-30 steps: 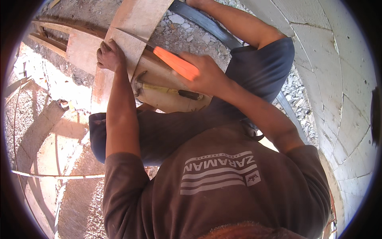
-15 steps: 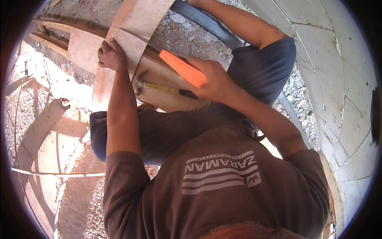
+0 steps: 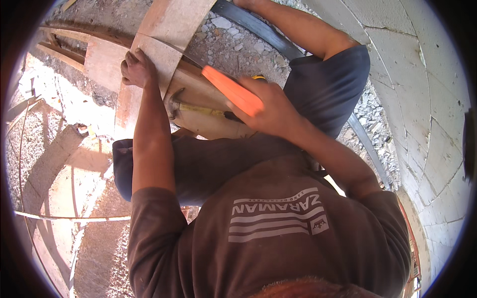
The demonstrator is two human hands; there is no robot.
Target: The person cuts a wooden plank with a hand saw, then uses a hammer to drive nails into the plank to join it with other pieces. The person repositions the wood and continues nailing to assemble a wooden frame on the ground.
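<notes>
My right hand (image 3: 271, 107) is closed around the orange handle of a handsaw (image 3: 231, 89). Its thin blade reaches up and left across a pale wooden board (image 3: 171, 22), entering a cut line there. On the same board, left of the blade, my left hand (image 3: 139, 69) bears down, thumb on top and fingers curled at the board's left edge. A claw hammer (image 3: 198, 108) with a yellow and black handle lies beneath the saw, on a piece of wood in front of my legs. Part of its grip is hidden by my right hand.
Another flat wood piece (image 3: 104, 64) and long timbers (image 3: 62, 54) extend to the left. A grey metal strip (image 3: 258, 27) crosses the rubble by my bare leg. A block wall (image 3: 417, 99) rises at right. A small yellow and black object (image 3: 258, 78) peeks out behind my right hand.
My right hand and the saw have shifted slightly down and right, drawing the blade back. The left hand stays in place on the board.
</notes>
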